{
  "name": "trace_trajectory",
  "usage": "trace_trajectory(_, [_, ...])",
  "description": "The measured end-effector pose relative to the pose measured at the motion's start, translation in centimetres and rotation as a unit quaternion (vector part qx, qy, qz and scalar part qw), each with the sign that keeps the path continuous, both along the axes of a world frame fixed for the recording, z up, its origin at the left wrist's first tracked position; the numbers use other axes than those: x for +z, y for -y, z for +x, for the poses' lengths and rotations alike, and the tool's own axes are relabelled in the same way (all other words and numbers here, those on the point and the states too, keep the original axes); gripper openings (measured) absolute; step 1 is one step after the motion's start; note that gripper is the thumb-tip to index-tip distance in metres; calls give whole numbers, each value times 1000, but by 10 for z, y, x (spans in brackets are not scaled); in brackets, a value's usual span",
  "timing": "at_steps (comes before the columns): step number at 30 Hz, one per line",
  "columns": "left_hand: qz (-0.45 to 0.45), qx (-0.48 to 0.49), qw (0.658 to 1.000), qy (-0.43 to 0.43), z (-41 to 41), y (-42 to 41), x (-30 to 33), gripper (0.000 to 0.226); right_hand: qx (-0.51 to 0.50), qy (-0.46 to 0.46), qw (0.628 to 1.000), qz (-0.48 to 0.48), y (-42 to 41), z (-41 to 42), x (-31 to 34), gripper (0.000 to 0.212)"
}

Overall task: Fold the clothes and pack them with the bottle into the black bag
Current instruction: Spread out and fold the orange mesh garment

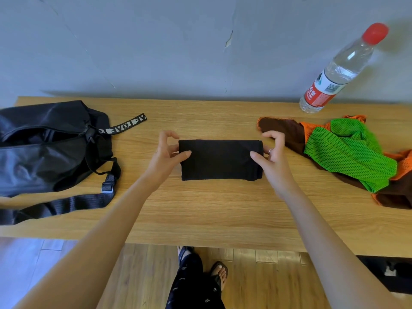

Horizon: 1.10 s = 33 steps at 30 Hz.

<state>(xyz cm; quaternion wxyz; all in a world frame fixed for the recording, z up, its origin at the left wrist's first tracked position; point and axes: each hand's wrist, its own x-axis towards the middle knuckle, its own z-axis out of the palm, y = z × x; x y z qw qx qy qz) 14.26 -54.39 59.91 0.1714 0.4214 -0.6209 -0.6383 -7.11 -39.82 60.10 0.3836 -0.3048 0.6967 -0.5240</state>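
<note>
this looks like a room in a home. a plain wooden table is pushed against a painted grey wall whose paint is cracked and chipped. the floor below is wood-look planking, and the person stands at the table in flip-flops and loose printed trousers, everyday indoor wear.

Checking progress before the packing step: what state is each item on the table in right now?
black garment: folded into a flat rectangle, gripped at both ends.
left hand: pinching the garment's left edge.
right hand: pinching its right edge.
black bag: unzipped, mouth open, lying on its side.
bottle: upright, red cap on.
green mesh garment: unfolded, crumpled.
brown and orange garment: unfolded, under the green one.
</note>
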Motion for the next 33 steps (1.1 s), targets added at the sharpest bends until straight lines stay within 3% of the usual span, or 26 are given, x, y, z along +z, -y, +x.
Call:
trace_trajectory(2, [19, -4, 999, -37, 4, -3, 8, 34, 10, 21, 1000, -14, -5, 1, 7, 42])
trace_trajectory(5, [44, -35, 996, -67, 11, -8, 17, 27, 54, 49, 997, -11, -12, 1, 16, 29])
trace_trajectory(12, [52, -39, 996, -64, 34, -10, 32, 19, 129, 19, 991, -13, -13, 11, 29, 20])
trace_trajectory(19, [36, -74, 996, -47, 67, 11, 50, 44, 151, -21, 988, 16, 10, 36, 49, 45])
trace_trajectory(25, [39, -81, 995, -44, 118, 56, 69, 50, 167, -36, 985, 26, 55, 81, 69, 53])
trace_trajectory(33, [-37, -65, 997, -12, 237, 147, 112, 50, 206, -47, 977, 7, 159, 191, 96, 54])
